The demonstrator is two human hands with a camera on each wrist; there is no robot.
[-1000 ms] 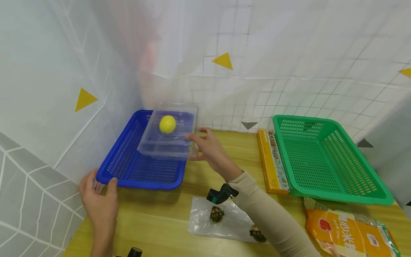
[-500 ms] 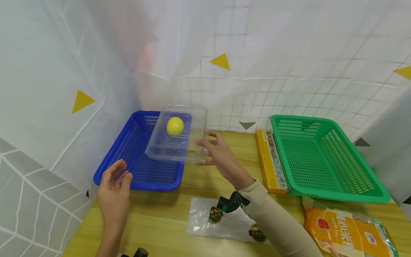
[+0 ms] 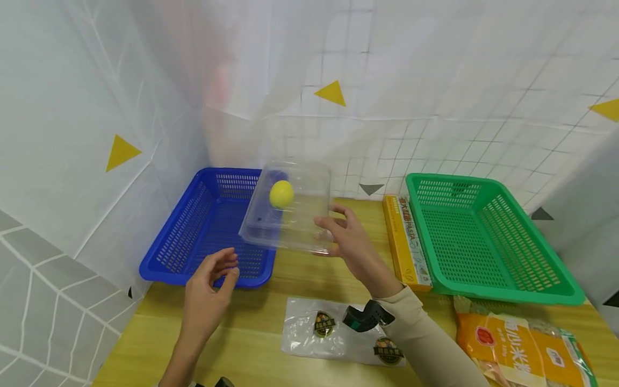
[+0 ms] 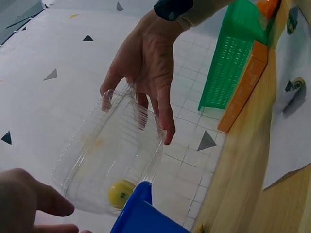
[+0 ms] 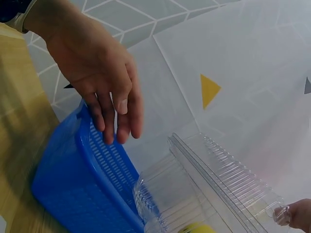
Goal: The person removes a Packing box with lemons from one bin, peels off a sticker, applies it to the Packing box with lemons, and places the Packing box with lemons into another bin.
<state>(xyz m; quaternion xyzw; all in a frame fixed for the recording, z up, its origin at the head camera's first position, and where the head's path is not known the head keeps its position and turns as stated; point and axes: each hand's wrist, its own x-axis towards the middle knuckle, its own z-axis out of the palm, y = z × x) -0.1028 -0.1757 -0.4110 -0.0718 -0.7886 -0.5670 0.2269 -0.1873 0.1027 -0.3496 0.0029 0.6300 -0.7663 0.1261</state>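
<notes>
My right hand (image 3: 355, 244) grips the right edge of a clear plastic clamshell box (image 3: 302, 226), thumb on top and fingers beneath. Inside the box lies a yellow lemon-like fruit (image 3: 281, 194), also visible through the plastic in the left wrist view. The box is held up, overlapping the right rim of the blue basket (image 3: 208, 231) in the head view. My left hand (image 3: 208, 295) hovers over the front of that basket with relaxed, slightly bent fingers and nothing in them. In the right wrist view the left hand hangs apart from the box.
A green basket (image 3: 483, 247) stands on the right, with an orange pasta box (image 3: 401, 242) along its left side. At the front right lies an orange printed food bag (image 3: 522, 344). A clear plastic bag (image 3: 333, 338) lies flat at the front middle. White sheeting (image 3: 420, 70) hangs behind.
The right hand has moved rightward and slightly nearer with the clamshell box, off the middle of the blue basket. The left hand has left the basket's front-left corner and moved right.
</notes>
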